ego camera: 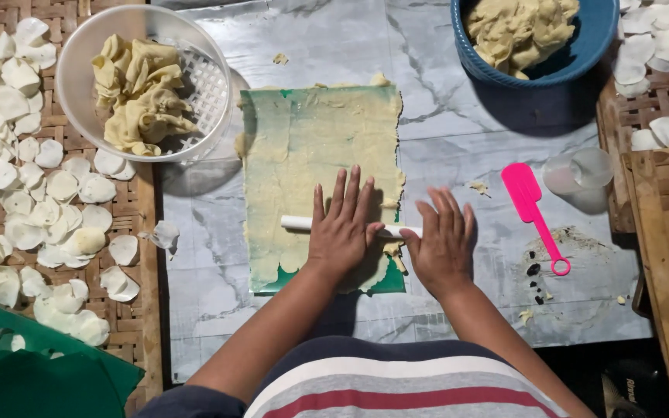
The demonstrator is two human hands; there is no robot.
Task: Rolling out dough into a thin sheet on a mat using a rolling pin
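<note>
A thin sheet of pale yellow dough (pixel 311 147) lies spread over a green plastic sheet (pixel 263 104) on the marbled table. A slim white rolling rod (pixel 297 223) lies across the dough's near part. My left hand (pixel 342 224) presses flat on the rod's middle, fingers spread. My right hand (pixel 443 244) rests flat over the rod's right end, at the dough's right edge. Neither hand closes around anything.
A clear bowl (pixel 79 70) of dough scraps stands at the back left, a blue bowl (pixel 582 46) of dough at the back right. A pink spatula (pixel 532 205) and a clear cup (pixel 582 172) lie right. Woven trays (pixel 137 224) carry several white dough rounds. Green sheets (pixel 32 371) lie near left.
</note>
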